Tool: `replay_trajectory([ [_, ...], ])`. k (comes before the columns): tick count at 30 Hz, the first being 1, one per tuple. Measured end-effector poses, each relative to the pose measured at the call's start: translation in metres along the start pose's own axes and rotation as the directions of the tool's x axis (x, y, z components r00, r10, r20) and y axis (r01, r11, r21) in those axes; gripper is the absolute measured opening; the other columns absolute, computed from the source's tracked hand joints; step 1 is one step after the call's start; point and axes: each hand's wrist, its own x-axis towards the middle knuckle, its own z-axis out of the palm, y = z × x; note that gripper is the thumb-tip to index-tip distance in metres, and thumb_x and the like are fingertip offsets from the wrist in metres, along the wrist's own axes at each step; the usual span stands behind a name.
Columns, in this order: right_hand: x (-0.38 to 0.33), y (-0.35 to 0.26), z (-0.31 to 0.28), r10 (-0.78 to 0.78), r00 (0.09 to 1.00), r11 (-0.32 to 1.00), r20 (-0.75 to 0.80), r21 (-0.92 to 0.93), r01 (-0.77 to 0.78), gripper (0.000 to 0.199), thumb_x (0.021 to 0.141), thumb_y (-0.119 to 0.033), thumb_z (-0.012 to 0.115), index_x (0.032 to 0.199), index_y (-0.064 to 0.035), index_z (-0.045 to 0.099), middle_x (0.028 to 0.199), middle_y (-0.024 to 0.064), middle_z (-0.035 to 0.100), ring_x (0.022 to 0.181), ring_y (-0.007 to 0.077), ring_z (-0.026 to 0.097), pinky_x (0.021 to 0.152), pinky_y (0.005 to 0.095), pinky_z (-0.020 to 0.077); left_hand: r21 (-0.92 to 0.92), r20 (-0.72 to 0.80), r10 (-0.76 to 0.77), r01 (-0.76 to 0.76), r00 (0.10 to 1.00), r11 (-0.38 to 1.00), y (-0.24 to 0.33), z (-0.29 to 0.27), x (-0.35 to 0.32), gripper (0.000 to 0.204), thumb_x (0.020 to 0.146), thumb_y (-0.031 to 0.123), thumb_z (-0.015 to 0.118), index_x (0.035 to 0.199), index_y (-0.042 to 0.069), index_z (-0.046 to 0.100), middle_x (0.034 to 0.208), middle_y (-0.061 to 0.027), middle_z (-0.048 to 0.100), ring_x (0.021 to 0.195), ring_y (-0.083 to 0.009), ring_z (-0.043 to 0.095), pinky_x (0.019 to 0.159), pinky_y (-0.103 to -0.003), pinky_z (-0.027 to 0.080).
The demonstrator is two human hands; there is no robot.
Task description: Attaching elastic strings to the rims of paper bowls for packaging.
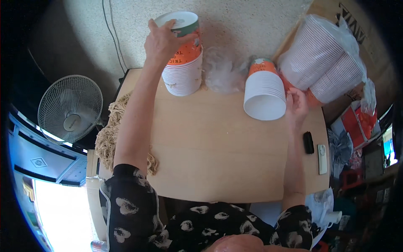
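Observation:
My left hand (pixel 161 40) reaches to the far side of the wooden table (pixel 218 155) and grips the top paper cup of an upside-down stack of white and orange cups (pixel 184 63). My right hand (pixel 296 105) rests against the right side of a second nested stack of cups (pixel 264 90), which lies tilted with its open white mouth facing me. Its fingers touch the stack's rim.
Crumpled clear plastic (pixel 222 73) lies between the stacks. Large plastic-wrapped bundles of cups (pixel 325 59) sit at the far right. A black object (pixel 308 143) and a white remote (pixel 322 158) lie at the table's right edge. A fan (pixel 69 109) and tan twine (pixel 110 134) are at left.

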Motion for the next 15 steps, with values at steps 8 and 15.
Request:
replay_trajectory([
  [8,-0.075,0.053,-0.014,0.284,0.949,0.951,-0.135,-0.086,-0.297,0.028,0.086,-0.021,0.078,0.1,-0.006,0.059,0.082,0.0011,0.058,0.072,0.0128,0.055,0.066,0.0289,0.0493,0.033,-0.376,0.207,-0.21,0.903,0.977,0.039,0.004,-0.047,0.066,0.08,0.047,0.08,0.131,0.011,0.057,0.133,-0.0266,0.054,0.138,-0.0432,0.038,0.104,-0.056,0.041],
  [15,-0.069,0.057,-0.004,0.282,0.946,0.932,-0.158,-0.187,-0.309,0.025,0.083,-0.013,0.078,0.084,-0.0046,0.055,0.072,0.0064,0.057,0.064,0.0181,0.056,0.061,0.0341,0.0473,-0.678,0.151,0.191,-0.039,0.97,0.734,0.116,0.094,-0.195,0.03,0.075,0.011,0.085,0.093,0.001,0.062,0.087,-0.0116,0.065,0.073,-0.0217,0.067,0.06,-0.032,0.057],
])
